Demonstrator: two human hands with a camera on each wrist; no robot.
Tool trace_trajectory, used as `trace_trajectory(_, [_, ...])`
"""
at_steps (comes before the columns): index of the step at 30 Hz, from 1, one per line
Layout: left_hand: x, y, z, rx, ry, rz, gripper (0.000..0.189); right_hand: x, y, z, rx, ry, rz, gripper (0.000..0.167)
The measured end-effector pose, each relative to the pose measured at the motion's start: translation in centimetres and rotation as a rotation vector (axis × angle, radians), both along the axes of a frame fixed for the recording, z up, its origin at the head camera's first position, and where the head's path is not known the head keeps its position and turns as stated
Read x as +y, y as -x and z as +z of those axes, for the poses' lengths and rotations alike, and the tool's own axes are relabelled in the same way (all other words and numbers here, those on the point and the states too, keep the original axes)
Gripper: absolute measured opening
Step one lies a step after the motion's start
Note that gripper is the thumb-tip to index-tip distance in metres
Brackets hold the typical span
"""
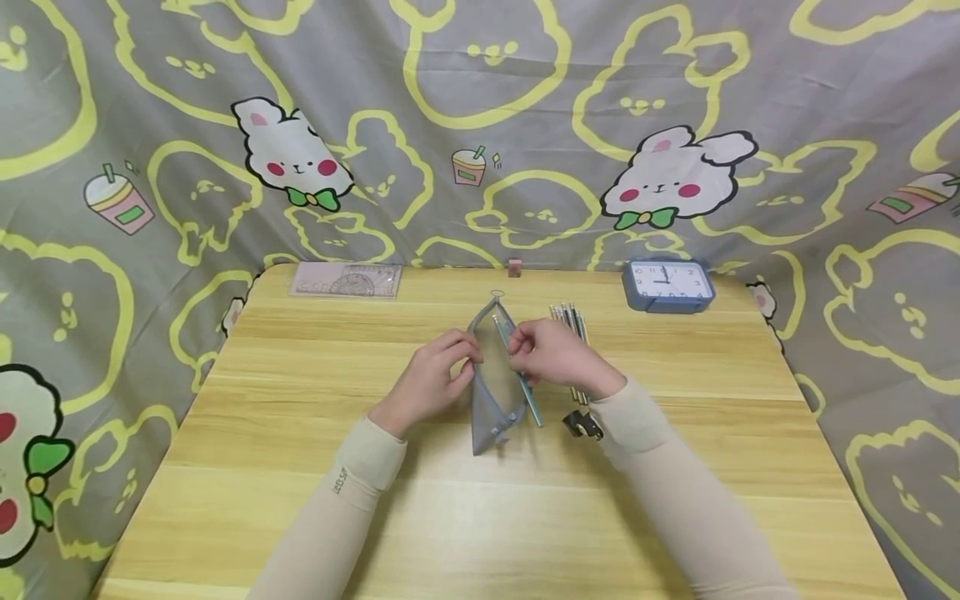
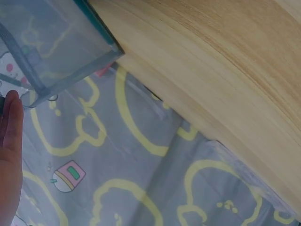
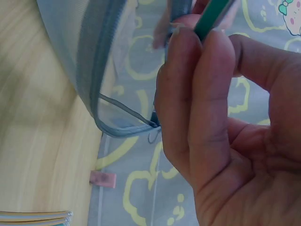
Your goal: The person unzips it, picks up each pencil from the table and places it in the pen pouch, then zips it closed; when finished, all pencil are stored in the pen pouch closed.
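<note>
A blue-grey mesh zip pouch (image 1: 486, 417) stands with its mouth unzipped at the middle of the table. My left hand (image 1: 433, 372) pinches its left rim; in the left wrist view only part of that hand (image 2: 10, 150) shows, beside the see-through mesh (image 2: 61, 47). My right hand (image 1: 553, 357) pinches a teal pencil (image 1: 533, 407), slanted along the pouch's right rim. The right wrist view shows the pencil (image 3: 210, 21) between thumb and fingertips, near the zip edge (image 3: 101, 70). Several pencils (image 1: 573, 315) lie in a bunch, partly behind the right hand and wrist.
A small black object (image 1: 582, 425), its kind unclear, lies by the right cuff. Along the table's back edge are a clear ruler with a protractor (image 1: 345, 281), a pinkish eraser-like block (image 1: 514, 267) and a blue clock (image 1: 669, 287). A patterned curtain (image 1: 517, 75) hangs behind.
</note>
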State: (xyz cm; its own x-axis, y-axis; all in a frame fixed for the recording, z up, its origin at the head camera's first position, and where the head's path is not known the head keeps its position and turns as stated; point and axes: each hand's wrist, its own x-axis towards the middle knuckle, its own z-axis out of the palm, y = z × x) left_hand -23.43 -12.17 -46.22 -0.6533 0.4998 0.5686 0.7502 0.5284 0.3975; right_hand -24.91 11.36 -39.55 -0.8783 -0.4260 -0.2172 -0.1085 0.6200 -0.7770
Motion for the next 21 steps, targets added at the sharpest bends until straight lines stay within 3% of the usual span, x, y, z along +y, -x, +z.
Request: trace_trajectory(21, [0.3,-0.3,0.1,-0.007,-0.009,-0.017,0.012,-1.9,0.6,-2.0,0.006,-0.063,-0.049,0.004])
